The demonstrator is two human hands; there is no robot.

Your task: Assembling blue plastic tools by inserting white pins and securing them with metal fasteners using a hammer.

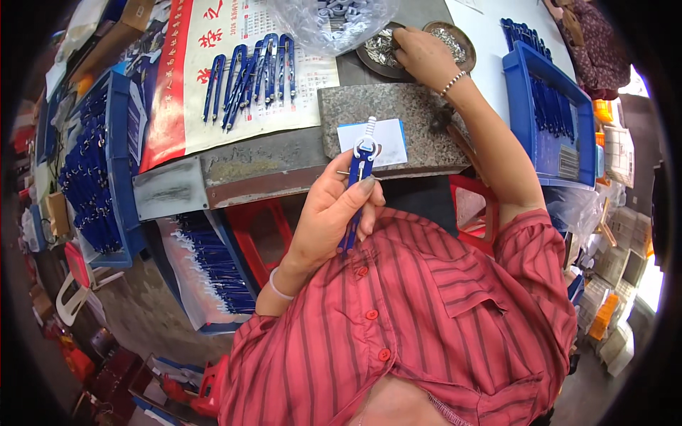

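Observation:
My left hand (320, 213) is wrapped around a blue drawing compass (361, 167) with a white head and ribbed white handle, which points away from me. A thin metal pin sticks out sideways near its fingers. Beneath the head, a white paper (394, 145) lies on a speckled stone slab (348, 103). My right hand (428, 60) reaches across the bench into a dark round dish (371, 69) of small silvery metal parts. Its fingers are curled down among the parts, and their tips are partly hidden. Several blue compasses (245, 78) lie side by side on a printed calendar sheet (298, 117).
A clear plastic bag (284, 21) of white parts stands at the back, near a second metal-parts dish (472, 53). Blue crates of compasses stand right (579, 167) and left (128, 227). Another compass-filled box (227, 328) and red stools (259, 231) sit below the bench edge.

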